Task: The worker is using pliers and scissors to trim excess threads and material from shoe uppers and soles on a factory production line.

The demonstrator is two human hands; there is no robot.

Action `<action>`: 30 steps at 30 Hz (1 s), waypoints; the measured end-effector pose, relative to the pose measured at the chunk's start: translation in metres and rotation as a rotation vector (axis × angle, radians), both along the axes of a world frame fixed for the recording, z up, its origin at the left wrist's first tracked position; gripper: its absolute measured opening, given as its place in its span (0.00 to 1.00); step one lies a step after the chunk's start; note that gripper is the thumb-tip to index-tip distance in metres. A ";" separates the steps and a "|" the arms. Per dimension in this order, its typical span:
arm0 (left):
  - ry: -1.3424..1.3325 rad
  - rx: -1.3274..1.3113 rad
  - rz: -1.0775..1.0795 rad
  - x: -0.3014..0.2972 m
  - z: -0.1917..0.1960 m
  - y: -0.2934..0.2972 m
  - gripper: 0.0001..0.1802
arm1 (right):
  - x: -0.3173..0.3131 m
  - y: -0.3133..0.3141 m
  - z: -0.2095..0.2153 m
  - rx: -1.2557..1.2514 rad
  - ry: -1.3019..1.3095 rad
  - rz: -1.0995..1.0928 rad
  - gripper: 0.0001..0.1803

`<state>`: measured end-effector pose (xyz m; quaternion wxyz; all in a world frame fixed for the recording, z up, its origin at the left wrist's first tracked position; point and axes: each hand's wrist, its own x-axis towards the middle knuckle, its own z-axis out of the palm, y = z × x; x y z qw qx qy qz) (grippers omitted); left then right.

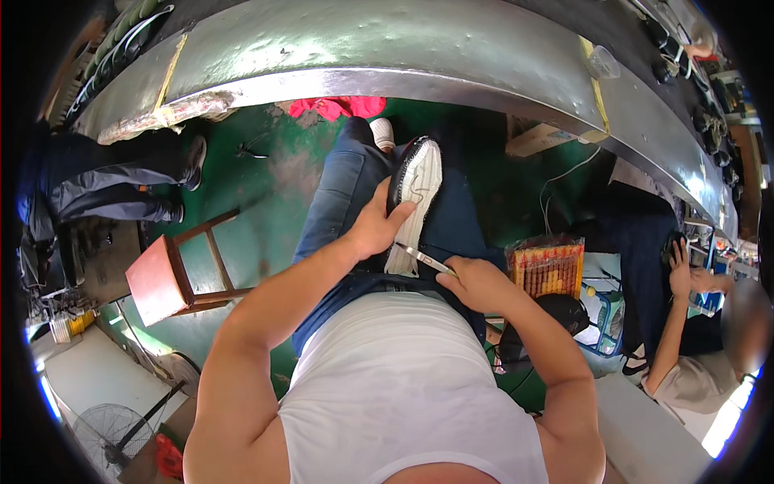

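A shoe (422, 181) lies across my lap with its off-white sole turned up and its toe pointing away from me. Dark upper shows along its edge, with stitch-like marks around the rim, and a wavy dark line runs over the sole. My left hand (379, 224) grips the shoe's left side, thumb on the sole. In my right hand (477, 282) is a slim silver pen-like tool (426, 259), pinched between thumb and fingers. Its dark tip is over the heel half of the sole, close to my left thumb; whether it touches I cannot tell.
A long metal-topped bench (387, 48) curves across the far side. To my left stand a wooden stool (161, 278) and a person's legs (121, 181). On the right are a beaded seat mat (547, 270) and a seated co-worker (693, 379). Red cloth (339, 107) lies beneath the bench.
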<state>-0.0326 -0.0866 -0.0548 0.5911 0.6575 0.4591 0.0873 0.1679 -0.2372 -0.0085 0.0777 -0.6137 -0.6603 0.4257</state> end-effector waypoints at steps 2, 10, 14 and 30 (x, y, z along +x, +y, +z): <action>-0.060 -0.161 -0.028 -0.005 0.012 -0.012 0.45 | 0.009 0.008 -0.008 -0.125 0.012 0.023 0.22; -0.190 -0.198 -0.108 -0.031 -0.025 -0.042 0.48 | 0.024 0.016 0.024 -0.558 0.256 -0.130 0.21; -0.114 -0.023 -0.041 -0.022 -0.025 -0.049 0.49 | -0.007 0.014 -0.006 0.134 -0.040 -0.067 0.19; -0.102 0.031 0.022 -0.022 -0.008 -0.036 0.45 | 0.023 0.096 0.001 -0.059 0.259 -0.390 0.25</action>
